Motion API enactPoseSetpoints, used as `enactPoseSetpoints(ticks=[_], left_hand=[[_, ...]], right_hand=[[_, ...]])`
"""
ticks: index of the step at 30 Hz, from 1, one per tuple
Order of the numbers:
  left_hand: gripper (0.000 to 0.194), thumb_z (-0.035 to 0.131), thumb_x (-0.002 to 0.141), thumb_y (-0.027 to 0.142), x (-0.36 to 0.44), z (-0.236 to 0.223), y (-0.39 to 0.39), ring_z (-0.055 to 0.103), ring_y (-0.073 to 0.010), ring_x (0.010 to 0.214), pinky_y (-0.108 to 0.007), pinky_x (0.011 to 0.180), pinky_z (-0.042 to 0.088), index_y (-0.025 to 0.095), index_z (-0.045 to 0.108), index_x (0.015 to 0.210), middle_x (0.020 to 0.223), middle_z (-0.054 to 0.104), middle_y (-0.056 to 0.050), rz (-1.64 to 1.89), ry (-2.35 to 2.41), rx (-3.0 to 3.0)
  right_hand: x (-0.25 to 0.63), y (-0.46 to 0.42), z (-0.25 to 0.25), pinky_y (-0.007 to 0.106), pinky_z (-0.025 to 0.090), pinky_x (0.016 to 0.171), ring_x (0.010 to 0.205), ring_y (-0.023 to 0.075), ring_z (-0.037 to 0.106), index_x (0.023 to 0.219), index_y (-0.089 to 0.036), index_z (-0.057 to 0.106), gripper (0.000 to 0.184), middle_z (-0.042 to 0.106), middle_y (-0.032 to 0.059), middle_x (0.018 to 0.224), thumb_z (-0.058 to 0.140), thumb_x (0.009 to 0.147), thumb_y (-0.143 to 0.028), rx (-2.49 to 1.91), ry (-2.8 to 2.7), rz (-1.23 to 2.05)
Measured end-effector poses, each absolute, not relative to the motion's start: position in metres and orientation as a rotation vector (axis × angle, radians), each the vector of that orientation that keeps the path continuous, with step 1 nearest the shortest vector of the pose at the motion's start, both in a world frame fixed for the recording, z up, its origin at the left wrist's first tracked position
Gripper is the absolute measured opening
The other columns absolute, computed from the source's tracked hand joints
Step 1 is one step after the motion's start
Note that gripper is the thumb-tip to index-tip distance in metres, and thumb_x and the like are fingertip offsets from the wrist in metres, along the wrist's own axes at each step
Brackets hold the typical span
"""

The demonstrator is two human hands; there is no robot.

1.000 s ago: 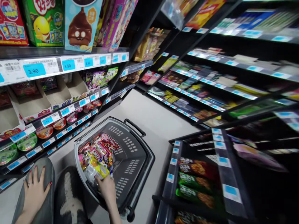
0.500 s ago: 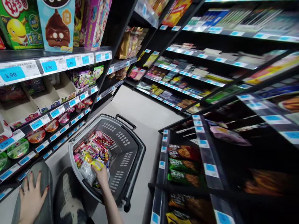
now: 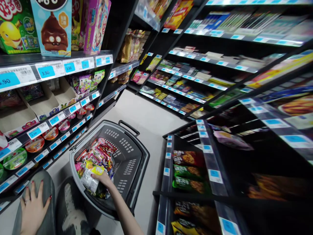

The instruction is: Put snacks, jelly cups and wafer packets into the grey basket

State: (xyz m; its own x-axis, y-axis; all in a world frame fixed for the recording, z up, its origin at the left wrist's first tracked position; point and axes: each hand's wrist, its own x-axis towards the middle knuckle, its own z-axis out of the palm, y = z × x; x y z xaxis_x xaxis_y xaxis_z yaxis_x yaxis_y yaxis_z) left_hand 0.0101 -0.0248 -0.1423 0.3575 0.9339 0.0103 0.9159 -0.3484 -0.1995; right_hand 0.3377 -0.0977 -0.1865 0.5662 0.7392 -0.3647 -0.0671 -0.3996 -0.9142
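My right hand (image 3: 104,180) reaches into a grey shopping basket (image 3: 135,153) on the floor. Its fingers are closed round a clear snack packet with a yellow top (image 3: 90,175). Several more colourful snack packets (image 3: 97,153) lie piled in the basket's left half. My left hand (image 3: 33,208) lies flat, fingers spread, on my grey trouser knee (image 3: 47,186) at the bottom left. It holds nothing.
Black shelves stand on both sides of a narrow aisle. To the left are jelly cups (image 3: 36,143) and boxed sweets (image 3: 52,27) behind blue price tags. A low rack of dark snack bags (image 3: 188,173) stands right of the basket. Pale floor (image 3: 146,114) runs ahead.
The view has swung to the right, so the basket sits further left in the picture. My right hand has shifted up and left with the packet. My left hand stays on my knee.
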Motion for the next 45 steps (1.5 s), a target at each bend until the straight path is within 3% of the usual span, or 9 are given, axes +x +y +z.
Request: enactPoseSetpoints(ticks=[5,12,18,27,31,37,45], left_hand=[[0.057,0.037,0.086,0.037,0.013,-0.142,-0.025,0.026,-0.0418,0.128,-0.057,0.099,0.021,0.013,0.032,0.137,0.145,0.021,-0.024,0.157,-1.671,-2.445],[0.057,0.038,0.085,0.037,0.014,-0.143,-0.023,0.024,-0.0414,0.128,-0.057,0.099,0.022,0.014,0.032,0.137,0.145,0.021,-0.023,0.165,-1.676,-2.456],[0.056,0.038,0.085,0.036,0.015,-0.138,-0.022,0.024,-0.0409,0.129,-0.057,0.099,0.022,0.014,0.033,0.137,0.144,0.022,-0.022,0.148,-1.678,-2.467],[0.058,0.038,0.085,0.038,0.007,-0.138,-0.022,0.022,-0.0409,0.129,-0.055,0.1,0.021,0.013,0.031,0.137,0.144,0.021,-0.022,0.155,-1.694,-2.466],[0.058,0.037,0.085,0.038,0.005,-0.139,-0.02,0.024,-0.0419,0.128,-0.056,0.099,0.023,0.013,0.032,0.137,0.144,0.021,-0.023,0.154,-1.702,-2.478],[0.058,0.035,0.085,0.039,0.001,-0.14,-0.018,0.022,-0.0404,0.13,-0.056,0.1,0.022,0.014,0.032,0.137,0.145,0.019,-0.023,0.184,-1.717,-2.459],[0.057,0.036,0.085,0.04,0.002,-0.142,-0.014,0.021,-0.0386,0.131,-0.054,0.1,0.022,0.015,0.032,0.137,0.146,0.019,-0.022,0.166,-1.74,-2.478]], right_hand=[[0.342,-0.094,-0.188,0.038,0.051,0.079,0.079,0.0248,0.066,0.08,-0.016,0.069,0.048,0.071,0.0059,0.083,0.08,0.036,-0.034,-1.645,-0.587,1.184],[0.329,-0.093,-0.194,0.039,0.05,0.079,0.084,0.0261,0.065,0.087,-0.015,0.066,0.052,0.07,0.0096,0.092,0.076,0.042,-0.039,-1.667,-0.543,1.083],[0.335,-0.085,-0.188,0.047,0.046,0.084,0.086,0.0309,0.064,0.074,-0.017,0.066,0.031,0.072,0.0099,0.086,0.07,0.049,-0.035,-1.843,-0.486,0.876],[0.326,-0.06,-0.167,0.043,0.044,0.087,0.087,0.0294,0.065,0.073,-0.018,0.07,0.021,0.072,0.0079,0.085,0.067,0.053,-0.026,-1.834,-0.535,0.776],[0.333,-0.052,-0.167,0.043,0.046,0.087,0.087,0.0291,0.065,0.077,-0.016,0.07,0.027,0.072,0.009,0.086,0.066,0.052,-0.026,-1.789,-0.462,0.715],[0.357,-0.039,-0.174,0.04,0.048,0.086,0.101,0.0282,0.06,0.101,-0.012,0.063,0.05,0.065,0.0129,0.109,0.065,0.057,-0.036,-1.704,-0.258,0.617],[0.358,-0.028,-0.184,0.039,0.054,0.073,0.085,0.0275,0.066,0.092,-0.015,0.065,0.039,0.071,0.01,0.092,0.065,0.058,-0.035,-1.623,-0.255,0.689]])
